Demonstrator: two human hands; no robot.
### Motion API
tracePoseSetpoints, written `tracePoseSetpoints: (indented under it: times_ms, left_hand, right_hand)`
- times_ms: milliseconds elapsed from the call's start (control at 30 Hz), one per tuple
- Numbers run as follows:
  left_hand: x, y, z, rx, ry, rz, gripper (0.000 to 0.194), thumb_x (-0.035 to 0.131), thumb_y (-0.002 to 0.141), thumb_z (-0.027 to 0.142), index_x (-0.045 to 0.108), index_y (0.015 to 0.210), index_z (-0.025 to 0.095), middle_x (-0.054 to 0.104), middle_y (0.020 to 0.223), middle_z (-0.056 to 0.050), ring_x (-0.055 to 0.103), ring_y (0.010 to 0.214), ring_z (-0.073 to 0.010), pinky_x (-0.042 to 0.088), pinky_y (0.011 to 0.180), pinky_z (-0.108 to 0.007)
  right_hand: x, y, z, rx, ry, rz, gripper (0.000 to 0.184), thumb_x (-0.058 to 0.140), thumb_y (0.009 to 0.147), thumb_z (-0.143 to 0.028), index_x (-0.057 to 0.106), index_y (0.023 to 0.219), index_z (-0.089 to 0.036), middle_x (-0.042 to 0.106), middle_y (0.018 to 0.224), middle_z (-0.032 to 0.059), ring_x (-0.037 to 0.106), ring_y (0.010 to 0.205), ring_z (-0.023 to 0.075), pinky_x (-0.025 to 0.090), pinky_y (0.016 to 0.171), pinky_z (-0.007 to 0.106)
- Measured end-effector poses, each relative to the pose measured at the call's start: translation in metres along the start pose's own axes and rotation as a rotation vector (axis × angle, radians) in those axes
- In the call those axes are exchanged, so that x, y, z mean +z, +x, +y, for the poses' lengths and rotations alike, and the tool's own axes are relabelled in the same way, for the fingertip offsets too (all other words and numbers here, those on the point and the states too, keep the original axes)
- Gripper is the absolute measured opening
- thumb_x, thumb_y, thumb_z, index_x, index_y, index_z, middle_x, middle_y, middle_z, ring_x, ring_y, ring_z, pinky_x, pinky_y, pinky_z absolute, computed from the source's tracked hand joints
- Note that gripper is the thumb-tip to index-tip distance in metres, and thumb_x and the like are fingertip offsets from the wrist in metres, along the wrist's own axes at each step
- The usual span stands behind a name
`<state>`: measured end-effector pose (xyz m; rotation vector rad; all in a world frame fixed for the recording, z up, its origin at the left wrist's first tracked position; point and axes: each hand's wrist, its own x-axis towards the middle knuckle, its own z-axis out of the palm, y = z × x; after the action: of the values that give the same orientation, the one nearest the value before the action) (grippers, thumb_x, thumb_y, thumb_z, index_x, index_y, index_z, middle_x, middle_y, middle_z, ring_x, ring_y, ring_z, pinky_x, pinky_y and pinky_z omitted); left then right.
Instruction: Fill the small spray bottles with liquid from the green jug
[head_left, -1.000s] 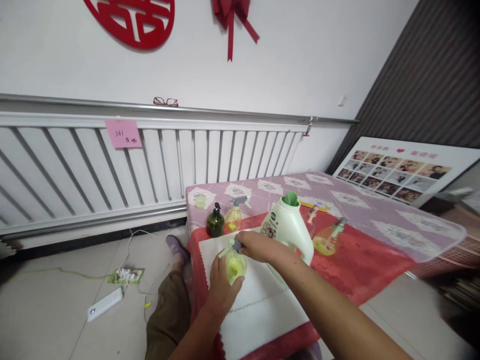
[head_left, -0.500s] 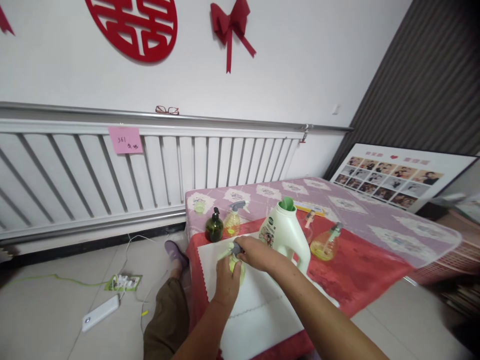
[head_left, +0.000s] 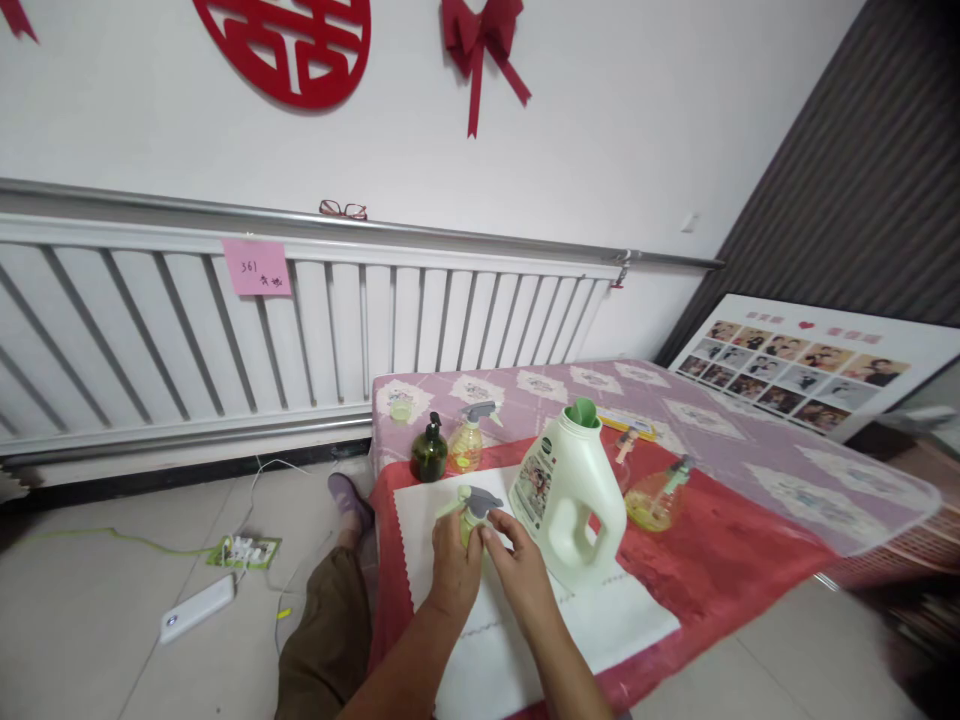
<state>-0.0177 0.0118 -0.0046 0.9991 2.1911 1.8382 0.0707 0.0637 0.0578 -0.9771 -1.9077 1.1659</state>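
Observation:
A small yellow-green spray bottle point(head_left: 471, 512) with a grey trigger head stands on a white cloth point(head_left: 517, 610) near the table's front left. My left hand point(head_left: 452, 568) is wrapped round its body. My right hand point(head_left: 517, 572) pinches the bottle just under the trigger head with thumb and fingers. A large white detergent jug point(head_left: 571, 500) with an open green spout stands right beside them.
Behind stand a dark green pump bottle point(head_left: 429, 452), a second yellow spray bottle point(head_left: 468, 442) and a tilted amber spray bottle point(head_left: 656, 498) on the red tablecloth point(head_left: 720, 545). My knee point(head_left: 324, 640) is left of the table. A power strip point(head_left: 244, 551) and white power bank point(head_left: 196, 608) lie on the floor.
My right hand slid off the top of the spray head and drew back toward me, now pinching below the head. The left hand kept its grip. The camera shifted slightly.

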Motion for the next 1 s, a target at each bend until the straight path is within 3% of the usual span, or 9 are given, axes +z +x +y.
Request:
tracePoseSetpoints:
  times_ms: [67, 133, 233, 367, 500, 667, 767, 1000]
  left_hand:
    - [0.0, 0.0, -0.001, 0.01, -0.011, 0.01, 0.033, 0.046, 0.087, 0.03, 0.058, 0.114, 0.018, 0.067, 0.113, -0.013, 0.06, 0.113, -0.0282, 0.043, 0.104, -0.048]
    - [0.0, 0.001, -0.002, 0.02, -0.025, 0.013, 0.032, 0.045, 0.087, 0.029, 0.058, 0.114, 0.018, 0.068, 0.112, -0.012, 0.061, 0.11, -0.0277, 0.044, 0.102, -0.048]
    - [-0.002, 0.0, -0.002, 0.027, -0.049, 0.011, 0.03, 0.046, 0.088, 0.029, 0.058, 0.114, 0.018, 0.067, 0.113, -0.013, 0.06, 0.111, -0.0277, 0.046, 0.102, -0.048]
    - [-0.007, -0.005, -0.006, 0.02, -0.093, -0.004, 0.036, 0.052, 0.086, 0.028, 0.052, 0.121, 0.018, 0.063, 0.118, -0.014, 0.06, 0.113, -0.0258, 0.048, 0.1, -0.044]
    - [-0.01, -0.009, -0.014, 0.034, -0.128, -0.037, 0.048, 0.066, 0.073, 0.022, 0.052, 0.119, 0.019, 0.061, 0.117, -0.012, 0.059, 0.113, -0.0269, 0.048, 0.1, -0.045]
    - [-0.01, -0.012, -0.02, 0.038, -0.139, -0.046, 0.066, 0.068, 0.064, 0.012, 0.048, 0.126, 0.021, 0.057, 0.125, -0.01, 0.052, 0.124, -0.0281, 0.043, 0.108, -0.047]
    - [-0.01, -0.013, -0.021, 0.014, -0.127, -0.06, 0.075, 0.07, 0.063, 0.012, 0.044, 0.133, 0.024, 0.053, 0.132, -0.011, 0.048, 0.129, -0.0305, 0.039, 0.112, -0.049]
    - [-0.014, -0.014, -0.018, 0.022, -0.113, -0.124, 0.071, 0.068, 0.067, 0.014, 0.044, 0.133, 0.023, 0.051, 0.136, -0.011, 0.046, 0.131, -0.0297, 0.037, 0.114, -0.049]
  right_hand:
    - [0.014, 0.0, -0.005, 0.009, 0.056, -0.002, 0.041, 0.061, 0.074, -0.049, 0.067, 0.101, -0.019, 0.075, 0.109, 0.014, 0.069, 0.102, 0.0307, 0.057, 0.082, 0.04]
    - [0.022, 0.002, -0.009, 0.009, 0.097, -0.013, 0.034, 0.061, 0.075, -0.047, 0.068, 0.094, -0.019, 0.076, 0.098, 0.0103, 0.071, 0.092, 0.0283, 0.057, 0.079, 0.038]
    - [0.026, 0.003, -0.012, 0.01, 0.133, -0.022, 0.028, 0.06, 0.078, -0.049, 0.063, 0.082, -0.021, 0.072, 0.077, 0.0037, 0.068, 0.075, 0.0243, 0.056, 0.069, 0.036]
    - [0.024, 0.004, -0.01, 0.018, 0.158, -0.057, 0.03, 0.064, 0.076, -0.053, 0.058, 0.079, -0.023, 0.064, 0.065, -0.0013, 0.062, 0.06, 0.0203, 0.053, 0.057, 0.033]
    - [0.02, 0.008, -0.009, 0.006, 0.142, -0.086, 0.032, 0.066, 0.073, -0.054, 0.055, 0.077, -0.024, 0.061, 0.064, -0.0021, 0.06, 0.061, 0.0196, 0.051, 0.056, 0.032]
    - [0.01, 0.02, -0.013, -0.022, 0.094, -0.143, 0.034, 0.066, 0.074, -0.056, 0.052, 0.072, -0.025, 0.058, 0.063, -0.0029, 0.057, 0.061, 0.0184, 0.049, 0.057, 0.031]
    - [0.004, 0.026, -0.015, -0.041, 0.055, -0.174, 0.036, 0.065, 0.075, -0.056, 0.048, 0.068, -0.026, 0.051, 0.059, -0.0052, 0.052, 0.059, 0.0166, 0.046, 0.055, 0.029]
    - [-0.005, 0.032, -0.018, -0.086, -0.027, -0.295, 0.035, 0.066, 0.076, -0.056, 0.052, 0.071, -0.024, 0.052, 0.062, -0.0045, 0.054, 0.061, 0.0171, 0.048, 0.059, 0.031]
